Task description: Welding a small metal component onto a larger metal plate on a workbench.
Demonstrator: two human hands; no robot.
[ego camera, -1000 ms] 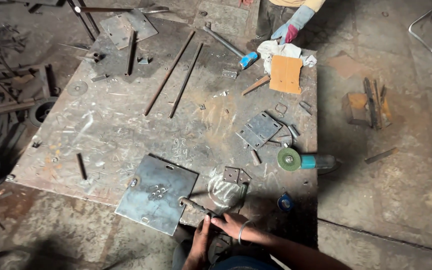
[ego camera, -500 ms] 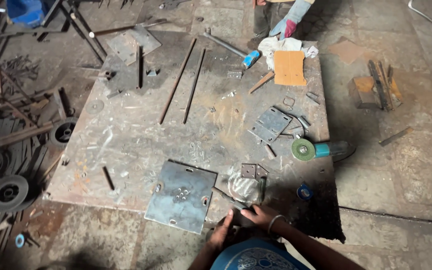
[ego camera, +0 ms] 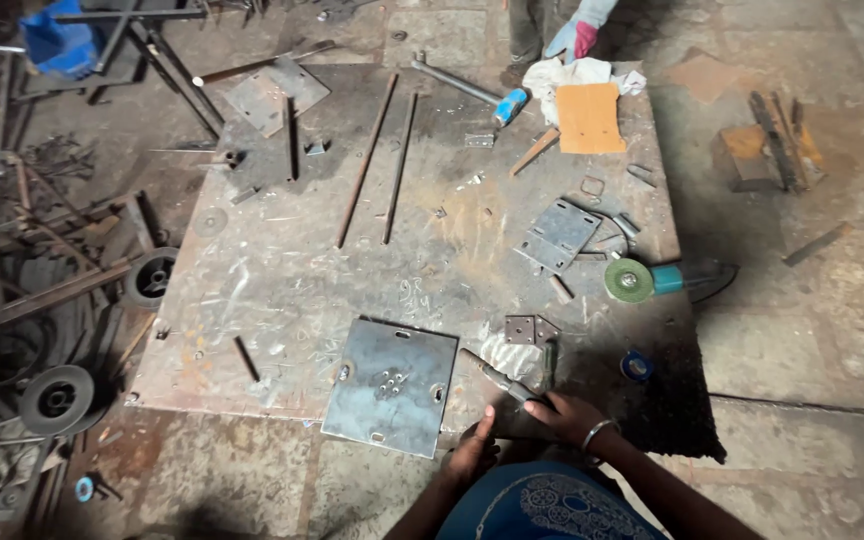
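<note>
The right hand (ego camera: 564,415) has its fingers closed around the near end of a dull, round metal rod (ego camera: 492,376), which slants up and left from them across the scratched steel worktop (ego camera: 282,270). The left hand (ego camera: 472,455) rests with fingers loosely spread, empty, at the worktop's near edge. Just left of those fingers lies a flat, square grey plate (ego camera: 389,385) with small drilled holes.

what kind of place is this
Most likely a metal fabrication or welding workshop: a large steel plate used as a bench on the floor, an angle grinder, long steel rods, and scrap metal piled at the left.
</note>
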